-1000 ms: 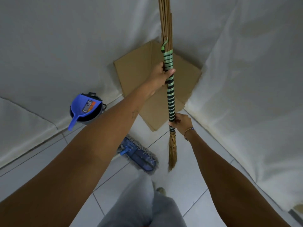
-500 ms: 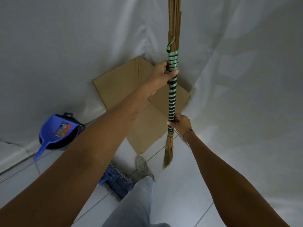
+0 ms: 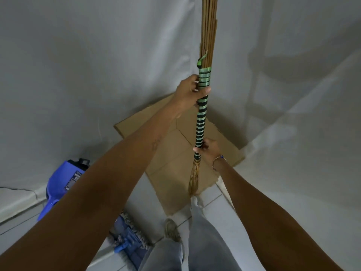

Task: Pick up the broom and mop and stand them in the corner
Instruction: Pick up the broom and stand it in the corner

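A person's two bare hands held a broom (image 3: 201, 122) upright, seen from a camera on the head looking down. Nearest, below the grips and to the left, the mop (image 3: 128, 238) with its blue head still lay flat on the tiled floor (image 3: 224, 218) beside the person's shoe (image 3: 172, 229). The right hand (image 3: 210, 148) was wrapped closed round the low end of the green-and-black banded handle, just above the short tuft; the left hand (image 3: 192, 90) was closed round the same handle higher up, below the long bundle of brown sticks running out of the top of view. Compared with a second earlier, the view had closed in on the corner and the mop had slid toward the lower edge, so the person had apparently stepped forward with the broom. Under the grips lay flattened cardboard (image 3: 172, 157) against the white draped walls (image 3: 78, 75). Left of the grips, a blue dustpan (image 3: 62, 178) carried a label, too small to read. The broom seemed nearly placed; the mop remained to be fetched.
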The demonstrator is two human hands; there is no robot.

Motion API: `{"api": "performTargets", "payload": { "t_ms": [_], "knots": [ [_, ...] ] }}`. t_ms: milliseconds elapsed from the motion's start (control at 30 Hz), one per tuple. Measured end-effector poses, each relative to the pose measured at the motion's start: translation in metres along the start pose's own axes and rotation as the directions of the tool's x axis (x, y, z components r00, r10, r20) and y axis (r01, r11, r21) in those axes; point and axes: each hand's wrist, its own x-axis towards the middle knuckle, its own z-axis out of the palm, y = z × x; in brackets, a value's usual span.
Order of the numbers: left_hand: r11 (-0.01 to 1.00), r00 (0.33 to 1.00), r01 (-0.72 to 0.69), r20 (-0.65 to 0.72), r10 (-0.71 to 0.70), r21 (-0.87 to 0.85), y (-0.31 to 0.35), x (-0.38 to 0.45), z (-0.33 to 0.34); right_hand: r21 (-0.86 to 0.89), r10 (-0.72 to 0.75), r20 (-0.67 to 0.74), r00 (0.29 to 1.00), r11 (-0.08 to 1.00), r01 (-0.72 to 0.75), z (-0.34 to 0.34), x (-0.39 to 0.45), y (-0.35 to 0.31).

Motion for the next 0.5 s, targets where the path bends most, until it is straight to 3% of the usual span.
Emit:
{"api": "performTargets", "payload": {
  "t_ms": [200, 500],
  "knots": [
    [0.993, 0.998, 0.018, -0.062, -0.011, 0.114, -0.033, 0.084, -0.010, -0.014, 0.046, 0.089, 0.995, 0.999, -0.045, 0.011, 0.091, -0.007],
    [0.985, 0.976, 0.153, -0.171, -0.138, 0.081, -0.123, 0.205, -0.027, -0.085, 0.094, 0.168, 0.981, 0.993, -0.081, 0.041, 0.247, 0.020]
  ]
}}
